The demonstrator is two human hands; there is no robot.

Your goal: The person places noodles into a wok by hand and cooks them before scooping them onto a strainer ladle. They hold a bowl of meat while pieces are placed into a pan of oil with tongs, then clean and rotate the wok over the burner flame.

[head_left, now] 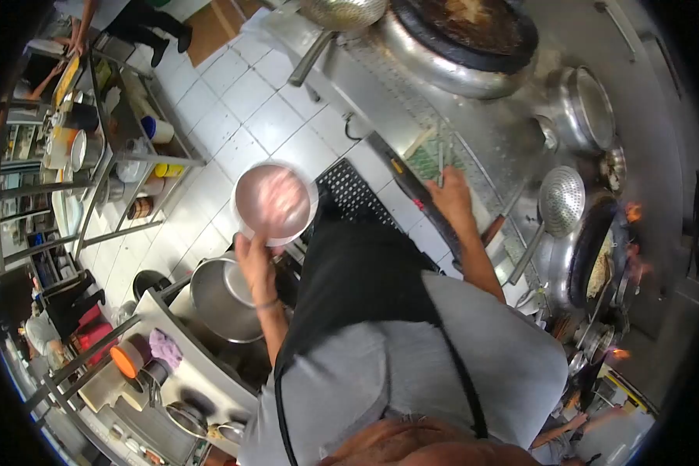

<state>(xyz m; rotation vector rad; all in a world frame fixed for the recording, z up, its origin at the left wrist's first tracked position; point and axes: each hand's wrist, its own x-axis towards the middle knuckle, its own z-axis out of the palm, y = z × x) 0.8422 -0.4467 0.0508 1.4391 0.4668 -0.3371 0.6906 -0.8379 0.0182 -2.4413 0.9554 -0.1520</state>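
A person's black apron (357,279) is nearest, behind the bowl (245,203) and to its right. The left hand (254,272) has a one-sided hold on the bowl's near rim. The bowl itself is over the tiles, mouth up, with pink food (279,193) inside, too blurred to name. The right hand (451,199) is well to the right of the bowl, at the end of a thin rod (441,147); I cannot tell whether its fingers close round it.

To hold the bowl well, I would keep the thumb and fingers firm on the rim and the mouth nearly level: with support on the near side only, the weight could dip the far edge, and the food looks loose. The wrist should also clear the pot (212,312), just behind the bowl.

A perforated mat (359,189) lies to the right of the bowl. Farther behind it and to its left is a purple cloth (165,348); directly left stands a rack (93,198). Well to the bowl's right is a skimmer (562,200), with flames (634,211) beyond. Far ahead of the bowl, to its left, stands another person (141,27).
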